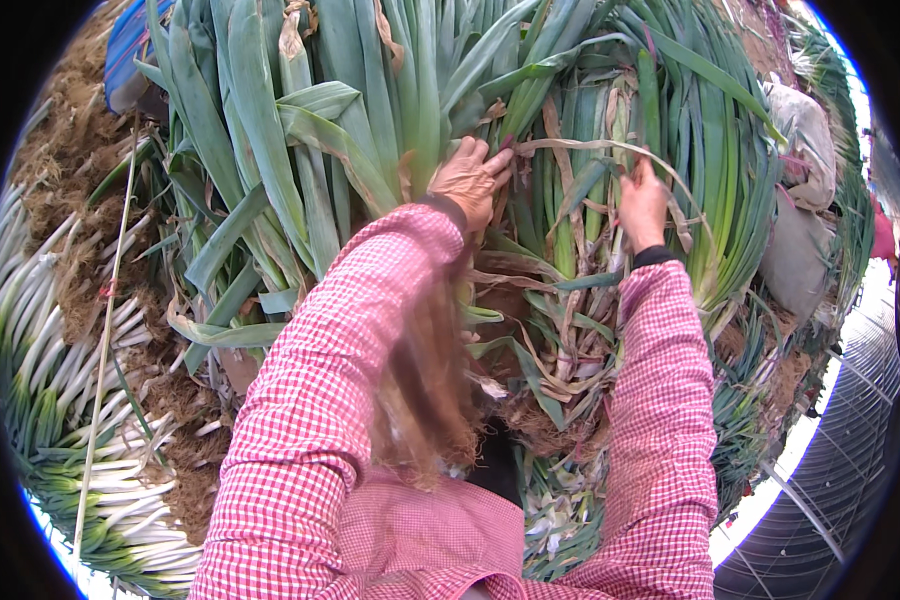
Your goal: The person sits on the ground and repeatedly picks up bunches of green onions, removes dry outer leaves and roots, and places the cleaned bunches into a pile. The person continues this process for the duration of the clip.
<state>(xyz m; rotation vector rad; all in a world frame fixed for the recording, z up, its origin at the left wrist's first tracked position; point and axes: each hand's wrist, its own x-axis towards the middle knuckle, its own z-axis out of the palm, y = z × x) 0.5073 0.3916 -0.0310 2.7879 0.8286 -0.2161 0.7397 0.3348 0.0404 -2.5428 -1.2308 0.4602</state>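
Observation:
My left hand (471, 184) lies over a sheaf of green leeks (424, 97), its back up and its fingers reaching right to a purple tie (507, 142). Its grip on the stalks is hidden. Below that forearm hang blurred, brownish leek stems and roots (442, 420). My right hand (643, 206) is curled, thumb and forefinger together at some thin leek leaves in front of another bundle (570, 187). A dry, tan leaf (570, 142) arches from beside the left fingers over to the right hand. More withered leaves (570, 375) tangle around the lower stems.
To the left, rows of white-stemmed leeks (112, 382) lie with their brown roots towards me, and a taut cord (109, 300) crosses them. A blue bag (131, 60) sits at upper left. Pale sacks (802, 142) stand beyond the right-hand bundle (720, 187). Curved metal framework (832, 465) shows at lower right.

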